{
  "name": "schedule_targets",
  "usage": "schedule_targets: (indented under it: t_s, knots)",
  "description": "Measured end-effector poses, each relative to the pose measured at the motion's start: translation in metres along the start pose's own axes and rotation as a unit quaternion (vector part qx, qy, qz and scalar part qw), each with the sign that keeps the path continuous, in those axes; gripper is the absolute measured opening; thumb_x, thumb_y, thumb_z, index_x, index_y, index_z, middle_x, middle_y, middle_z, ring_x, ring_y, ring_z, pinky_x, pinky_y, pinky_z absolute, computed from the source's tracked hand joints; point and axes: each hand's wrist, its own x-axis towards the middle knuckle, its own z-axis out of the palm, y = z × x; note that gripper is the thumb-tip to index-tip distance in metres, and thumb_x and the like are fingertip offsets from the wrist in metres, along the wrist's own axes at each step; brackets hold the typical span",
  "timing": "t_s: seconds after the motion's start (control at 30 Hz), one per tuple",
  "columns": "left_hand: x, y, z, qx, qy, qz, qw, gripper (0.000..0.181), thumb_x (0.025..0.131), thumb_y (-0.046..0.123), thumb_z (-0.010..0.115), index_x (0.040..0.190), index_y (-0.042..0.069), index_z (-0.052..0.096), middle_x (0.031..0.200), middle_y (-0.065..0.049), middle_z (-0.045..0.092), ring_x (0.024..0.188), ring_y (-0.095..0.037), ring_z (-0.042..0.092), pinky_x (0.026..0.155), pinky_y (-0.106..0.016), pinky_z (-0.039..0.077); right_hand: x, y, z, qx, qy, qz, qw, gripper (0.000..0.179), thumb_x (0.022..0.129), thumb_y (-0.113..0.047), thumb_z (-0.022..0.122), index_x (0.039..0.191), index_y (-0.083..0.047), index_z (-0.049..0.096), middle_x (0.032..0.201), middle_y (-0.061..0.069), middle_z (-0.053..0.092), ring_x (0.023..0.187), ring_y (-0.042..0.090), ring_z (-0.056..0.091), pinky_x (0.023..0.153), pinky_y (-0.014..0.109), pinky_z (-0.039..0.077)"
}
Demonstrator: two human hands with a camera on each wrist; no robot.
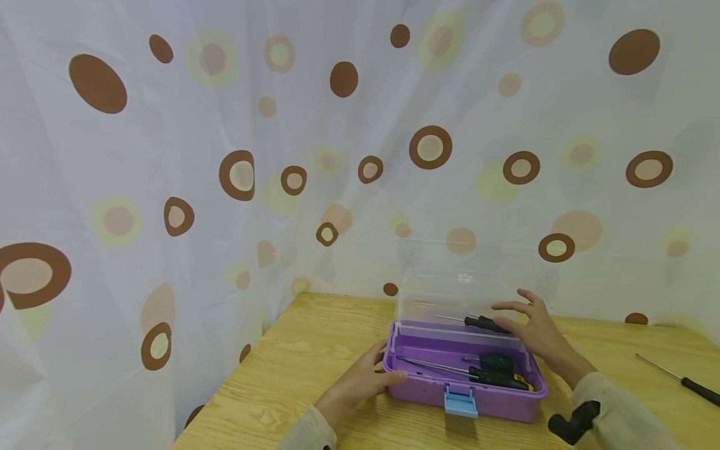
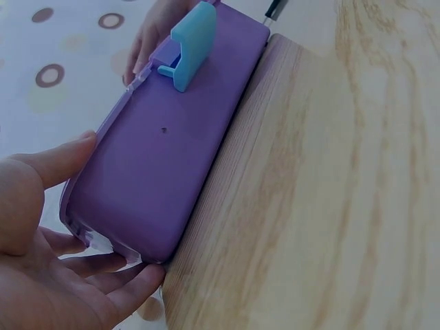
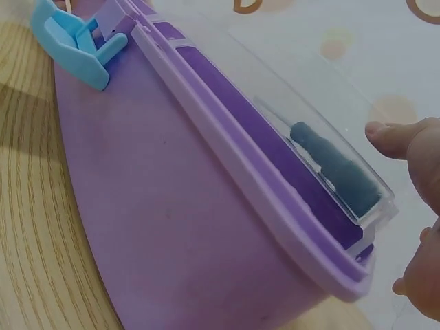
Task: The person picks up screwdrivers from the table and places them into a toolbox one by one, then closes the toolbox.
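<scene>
A purple toolbox (image 1: 416, 389) stands on the table with its clear lid (image 1: 430, 290) raised at the back. My left hand (image 1: 355, 380) grips its left end, thumb at the front rim and fingers round the side (image 2: 120, 289). Over the right end, my right hand (image 1: 537, 331) has its fingers spread and holds nothing. Below its fingers, a black-handled screwdriver (image 1: 488, 324) lies in the clear tray at the back of the box. A long screwdriver (image 1: 497, 379) and a stubby dark green one (image 1: 496, 362) lie in the purple bottom. A light blue latch (image 1: 461, 403) hangs in front.
Another black-handled screwdriver (image 1: 699, 390) lies on the wooden table (image 1: 264, 369) to the right of the toolbox. A white curtain (image 1: 304, 119) with brown and yellow circles hangs behind the table and along its left side.
</scene>
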Motion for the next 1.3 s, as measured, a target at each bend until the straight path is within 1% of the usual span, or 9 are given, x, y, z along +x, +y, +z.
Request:
schedule_targets:
  t_s: [0.07,0.2,0.47,0.63,0.83,1.0,1.17,1.3]
  knots:
    - [0.0,0.001,0.0,-0.003,0.002,0.001,1.0,0.085,0.092,0.017,0.081,0.162,0.01,0.032,0.16,-0.024,0.035,0.139,-0.041,0.043,0.105,-0.056,0.047,-0.001,0.0,-0.003,-0.003,0.004,0.002,1.0,0.05,0.103,-0.033,0.067,0.135,0.006,0.062,0.162,0.036,0.005,0.143,0.065,0.003,0.102,0.085,0.016]
    - [0.001,0.002,0.0,-0.001,0.0,0.003,1.0,0.085,0.093,0.016,0.08,0.162,0.011,0.031,0.16,-0.025,0.034,0.14,-0.042,0.041,0.105,-0.058,0.046,-0.005,0.0,-0.009,-0.003,-0.003,0.013,0.9999,0.054,0.104,-0.035,0.064,0.137,0.007,0.059,0.162,0.037,0.004,0.142,0.067,0.003,0.102,0.085,0.015]
    - [0.0,0.0,0.0,-0.001,-0.003,0.005,1.0,0.084,0.094,0.016,0.079,0.162,0.012,0.031,0.16,-0.025,0.033,0.139,-0.045,0.042,0.105,-0.062,0.044,-0.011,0.001,-0.012,-0.003,-0.016,0.016,0.9997,0.053,0.104,-0.032,0.066,0.138,0.008,0.058,0.16,0.037,0.012,0.141,0.067,0.009,0.101,0.085,0.017]
    - [-0.001,0.001,0.0,0.0,-0.001,0.002,1.0,0.085,0.093,0.017,0.08,0.163,0.011,0.031,0.16,-0.024,0.034,0.139,-0.043,0.043,0.106,-0.059,0.045,-0.015,-0.001,-0.015,-0.005,-0.023,0.011,0.9997,0.053,0.104,-0.032,0.065,0.138,0.008,0.058,0.16,0.038,0.014,0.142,0.066,0.009,0.1,0.085,0.018]
    - [0.0,0.001,-0.001,-0.002,-0.002,0.0,1.0,0.085,0.094,0.017,0.08,0.163,0.011,0.03,0.16,-0.025,0.033,0.133,-0.04,0.05,0.105,-0.056,0.047,-0.018,-0.001,-0.02,-0.012,-0.03,0.01,0.9994,0.053,0.105,-0.034,0.064,0.139,0.006,0.058,0.159,0.038,0.018,0.141,0.066,0.013,0.1,0.085,0.02]
    - [0.0,0.0,-0.001,-0.003,0.001,-0.003,1.0,0.085,0.094,0.016,0.08,0.163,0.012,0.031,0.16,-0.024,0.034,0.131,-0.039,0.051,0.105,-0.055,0.047,-0.02,0.001,-0.025,-0.016,-0.036,0.01,0.9992,0.053,0.106,-0.035,0.062,0.139,0.005,0.058,0.159,0.038,0.02,0.14,0.066,0.016,0.098,0.085,0.022]
    - [0.001,-0.001,-0.001,0.0,0.001,-0.003,1.0,0.085,0.094,0.015,0.079,0.163,0.013,0.03,0.16,-0.024,0.034,0.131,-0.04,0.051,0.105,-0.056,0.047,-0.022,0.002,-0.03,-0.023,-0.037,0.015,0.9989,0.054,0.106,-0.035,0.061,0.141,0.006,0.056,0.159,0.038,0.02,0.139,0.065,0.018,0.097,0.084,0.025]
    - [0.001,-0.001,-0.001,0.002,0.0,-0.003,1.0,0.085,0.094,0.016,0.08,0.163,0.013,0.03,0.161,-0.023,0.034,0.136,-0.041,0.046,0.105,-0.057,0.046,-0.025,0.002,-0.035,-0.025,-0.032,0.015,0.9991,0.055,0.106,-0.035,0.061,0.141,0.007,0.056,0.158,0.038,0.021,0.138,0.065,0.021,0.097,0.083,0.027]
